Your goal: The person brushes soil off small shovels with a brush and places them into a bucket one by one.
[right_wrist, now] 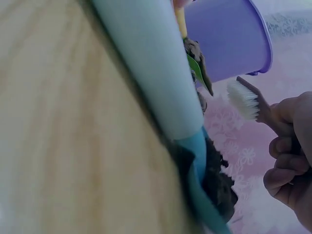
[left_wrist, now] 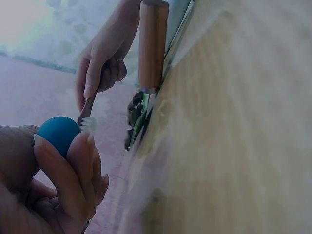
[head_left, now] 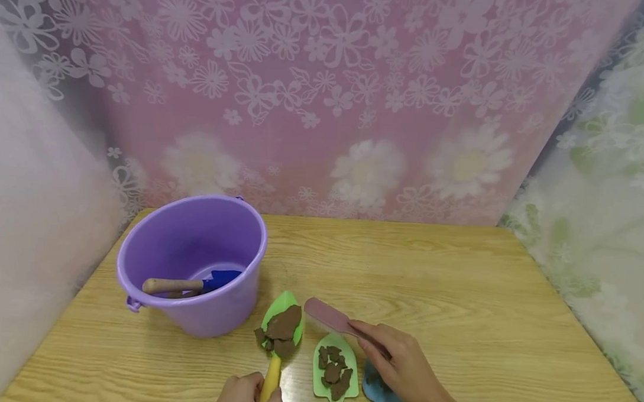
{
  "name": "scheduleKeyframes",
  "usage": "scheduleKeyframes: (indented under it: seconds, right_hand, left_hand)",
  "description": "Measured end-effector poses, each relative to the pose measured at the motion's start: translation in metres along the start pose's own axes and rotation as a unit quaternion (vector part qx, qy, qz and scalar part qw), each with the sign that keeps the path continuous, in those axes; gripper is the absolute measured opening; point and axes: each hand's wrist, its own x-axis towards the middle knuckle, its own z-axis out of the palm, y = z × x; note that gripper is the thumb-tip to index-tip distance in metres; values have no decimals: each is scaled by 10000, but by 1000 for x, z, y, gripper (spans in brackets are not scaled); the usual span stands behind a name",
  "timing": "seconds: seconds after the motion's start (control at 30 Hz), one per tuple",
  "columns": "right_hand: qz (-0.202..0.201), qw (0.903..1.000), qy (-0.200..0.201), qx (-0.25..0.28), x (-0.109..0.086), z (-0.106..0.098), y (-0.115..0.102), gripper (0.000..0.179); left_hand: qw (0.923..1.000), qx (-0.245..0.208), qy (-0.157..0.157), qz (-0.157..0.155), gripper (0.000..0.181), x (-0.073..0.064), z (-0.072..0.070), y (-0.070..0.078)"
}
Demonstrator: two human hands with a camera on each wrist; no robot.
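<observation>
My left hand (head_left: 246,392) grips the yellow handle of a green trowel (head_left: 281,324) loaded with brown clay lumps (head_left: 284,325). A blue rounded handle end (left_wrist: 58,134) shows in the left wrist view. My right hand (head_left: 401,360) holds a mauve brush (head_left: 326,315) by its handle; in the right wrist view its white bristles (right_wrist: 242,100) face the trowel side, apart from the clay. Between the hands lies a light green shovel (head_left: 319,390) bearing small brown lumps. A blue shovel (head_left: 389,400) with dark soil is partly hidden below my right hand.
A purple bucket (head_left: 217,315) stands at the left of the wooden table (head_left: 431,276). Inside it a blue trowel with a wooden handle (head_left: 172,285) leans near the rim, with some brown matter beneath. Floral curtains (head_left: 325,106) hang behind and at both sides.
</observation>
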Motion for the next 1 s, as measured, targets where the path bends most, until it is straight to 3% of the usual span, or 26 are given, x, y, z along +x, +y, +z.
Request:
scheduleKeyframes:
  seconds: [0.1, 0.27, 0.4, 0.57, 0.7, 1.0]
  right_hand:
    - [-78, 9999, -44, -59, 11, -4, -2, 37]
    - [-352, 9992, 77, -199, 31, -6, -5, 35]
    - [-520, 9983, 178, -178, 44, -4, -8, 35]
    - [-609, 9981, 121, 7, 42, 4, -11, 34]
    - [-610, 9980, 164, -6, 40, 7, -9, 33]
    - [-596, 9978, 185, -245, 43, -3, 1, 35]
  left_hand:
    - [9995, -214, -210, 114, 23, 7, -7, 9]
    - [9988, -159, -288, 365, 24, 15, -17, 21]
    - [9983, -154, -484, 287, 28, 21, -25, 31]
    - [9956, -321, -877, 62, 32, 25, -35, 39]
    - [9929, -425, -1109, 91, 29, 30, -42, 45]
    - [9916, -217, -1275, 93, 18, 35, -44, 65]
